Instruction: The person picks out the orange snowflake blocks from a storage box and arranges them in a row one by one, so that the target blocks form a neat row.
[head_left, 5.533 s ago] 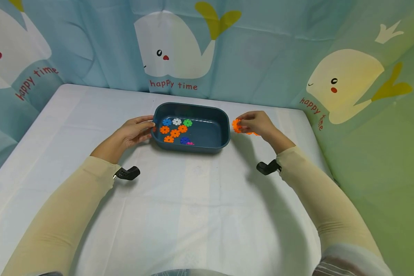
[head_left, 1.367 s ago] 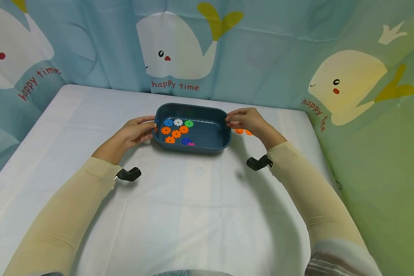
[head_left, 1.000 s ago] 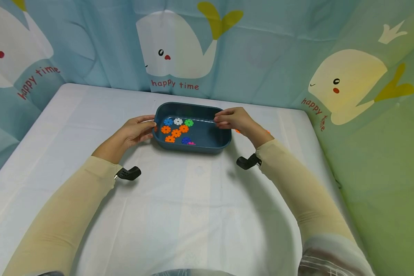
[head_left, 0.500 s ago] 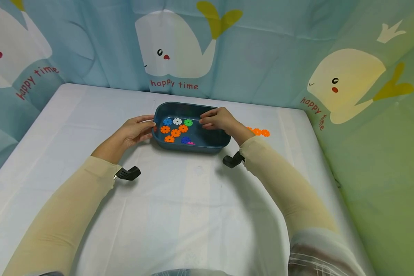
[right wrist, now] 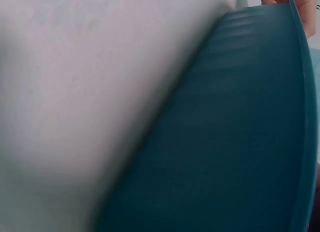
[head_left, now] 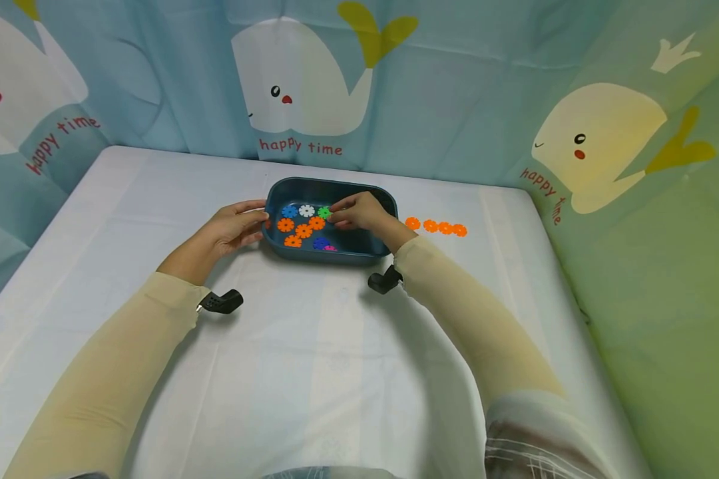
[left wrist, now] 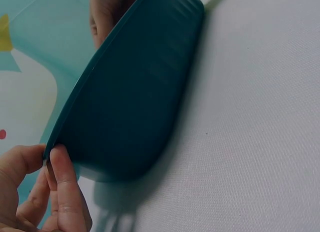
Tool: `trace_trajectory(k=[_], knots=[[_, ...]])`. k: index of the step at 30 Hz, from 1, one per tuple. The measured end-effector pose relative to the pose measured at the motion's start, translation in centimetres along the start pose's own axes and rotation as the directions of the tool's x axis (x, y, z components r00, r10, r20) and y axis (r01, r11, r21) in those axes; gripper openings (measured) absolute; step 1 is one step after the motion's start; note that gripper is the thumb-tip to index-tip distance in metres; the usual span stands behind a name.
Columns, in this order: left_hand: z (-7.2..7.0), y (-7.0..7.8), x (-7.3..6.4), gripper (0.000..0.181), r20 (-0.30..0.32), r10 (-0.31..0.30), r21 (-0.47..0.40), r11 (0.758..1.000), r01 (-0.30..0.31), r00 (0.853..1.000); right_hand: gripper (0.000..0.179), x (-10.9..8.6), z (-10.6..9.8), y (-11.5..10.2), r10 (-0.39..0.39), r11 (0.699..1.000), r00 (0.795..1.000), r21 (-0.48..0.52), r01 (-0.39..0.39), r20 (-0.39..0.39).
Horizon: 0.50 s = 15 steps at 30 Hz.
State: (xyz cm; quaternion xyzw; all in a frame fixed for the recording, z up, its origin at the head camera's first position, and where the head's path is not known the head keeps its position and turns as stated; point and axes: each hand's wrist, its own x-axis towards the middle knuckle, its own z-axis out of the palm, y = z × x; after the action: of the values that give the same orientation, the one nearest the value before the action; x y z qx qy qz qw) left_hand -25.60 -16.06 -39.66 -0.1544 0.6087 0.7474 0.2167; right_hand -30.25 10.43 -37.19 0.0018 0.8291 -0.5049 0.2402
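Note:
My left hand [head_left: 237, 227] pinches the left rim of a dark teal plastic tub [head_left: 350, 257], thumb on one side and fingers on the other, as the left wrist view shows. Over the inside of the tub is my right hand [head_left: 362, 211], its fingertips right at a green snowflake-shaped plastic disc [head_left: 323, 212]. Beside that disc in the tub lie a white disc [head_left: 306, 211], a light blue disc [head_left: 289, 211], several orange discs [head_left: 303, 231], a dark blue disc [head_left: 320, 243] and a pink disc [head_left: 331, 248]. The tub's wall hides the right fingers in the right wrist view.
Right of the tub, several orange discs [head_left: 445, 228] lie in a row on the white-covered table [head_left: 311, 372], the leftmost slightly apart. A whale-print curtain [head_left: 455, 100] hangs behind the table and along its sides. A black wrist camera [head_left: 385, 279] sticks out below the right hand.
The right hand set an orange disc beside the others right of the tub, then moved left over the rim to the green disc. The left hand has stayed on the tub.

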Motion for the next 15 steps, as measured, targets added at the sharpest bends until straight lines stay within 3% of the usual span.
trace_trajectory(k=[15], knots=[[0.0,0.0,-0.1,0.058,0.012,0.002,0.024,1.000,-0.002,1.000,0.031,1.2,1.6,0.2,-0.003,1.000,1.000,-0.030,0.004,0.008]])
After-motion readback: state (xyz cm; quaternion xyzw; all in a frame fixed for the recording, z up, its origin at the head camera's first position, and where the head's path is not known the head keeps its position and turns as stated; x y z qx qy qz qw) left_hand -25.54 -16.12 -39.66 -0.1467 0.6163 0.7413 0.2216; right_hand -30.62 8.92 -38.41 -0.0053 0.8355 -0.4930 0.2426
